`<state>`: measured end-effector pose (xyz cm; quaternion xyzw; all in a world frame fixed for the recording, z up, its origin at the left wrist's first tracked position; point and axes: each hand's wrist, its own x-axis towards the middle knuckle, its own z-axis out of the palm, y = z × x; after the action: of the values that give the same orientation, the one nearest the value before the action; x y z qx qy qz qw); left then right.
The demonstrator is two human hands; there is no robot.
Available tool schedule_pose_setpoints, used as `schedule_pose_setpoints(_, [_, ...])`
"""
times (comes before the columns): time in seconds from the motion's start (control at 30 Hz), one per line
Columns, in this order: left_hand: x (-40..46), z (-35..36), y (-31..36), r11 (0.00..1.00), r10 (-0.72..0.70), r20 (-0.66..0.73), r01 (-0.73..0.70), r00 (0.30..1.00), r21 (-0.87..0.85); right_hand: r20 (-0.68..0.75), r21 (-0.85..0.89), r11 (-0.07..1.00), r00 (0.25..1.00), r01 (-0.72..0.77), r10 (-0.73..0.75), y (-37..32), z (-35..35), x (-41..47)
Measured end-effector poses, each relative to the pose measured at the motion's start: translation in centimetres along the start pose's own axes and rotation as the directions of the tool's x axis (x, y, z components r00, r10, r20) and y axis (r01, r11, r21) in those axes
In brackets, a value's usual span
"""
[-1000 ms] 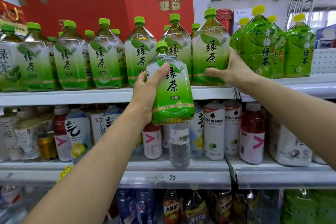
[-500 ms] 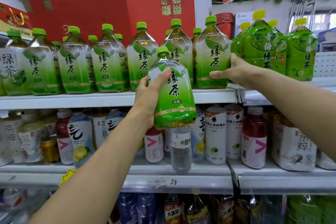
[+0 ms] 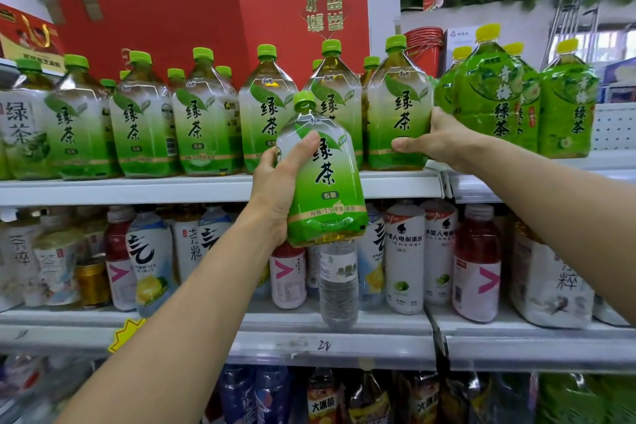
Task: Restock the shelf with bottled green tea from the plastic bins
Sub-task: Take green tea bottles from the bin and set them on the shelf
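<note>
Left grip [image 3: 278, 189] wrapped around a tea bottle [image 3: 325, 179], raised a little closer to the shelf [image 3: 206, 188] edge than a second ago; right grip [image 3: 435, 141] pinching the end bottle [image 3: 397, 107] beside it, likely clearing a slot

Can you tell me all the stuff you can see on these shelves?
held green tea bottle: one, green label, in front of the top shelf
shelved green tea bottles: many, green caps, top shelf row
plum green tea bottles: several, yellow caps, top shelf right
red carton: one, behind the tea row
mixed drink bottles: many, white and red, middle shelf
water bottle: one, clear, middle shelf
left hand: holds the held bottle
right hand: grips the rightmost shelved tea bottle
</note>
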<state>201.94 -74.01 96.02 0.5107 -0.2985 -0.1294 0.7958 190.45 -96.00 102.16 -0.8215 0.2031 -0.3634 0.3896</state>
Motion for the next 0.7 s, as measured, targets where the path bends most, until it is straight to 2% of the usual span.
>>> schedule_pose_setpoints(0.23, [-0.4,0.4,0.4,1.0,-0.003,-0.02,0.003,1.0,-0.001,-0.105,-0.174,0.983,0.991,0.062,-0.081,0.0,1.2,-2.5])
schedule_pose_setpoints(0.33, [-0.8,0.5,0.6,1.0,0.003,-0.036,-0.003,0.999,0.018,-0.108,-0.152,0.983,0.987,0.099,-0.116,0.5,1.1,-3.3])
schedule_pose_setpoints(0.53, [-1.5,1.2,0.9,0.997,0.018,-0.057,-0.014,0.998,0.072,-0.097,-0.124,0.989,0.991,0.085,-0.097,0.1,0.7,-3.8])
schedule_pose_setpoints(0.7, [-2.0,1.8,0.8,0.998,0.01,-0.054,-0.007,0.999,0.056,-0.186,-0.308,0.949,0.975,0.062,-0.124,-0.9,1.7,-3.7])
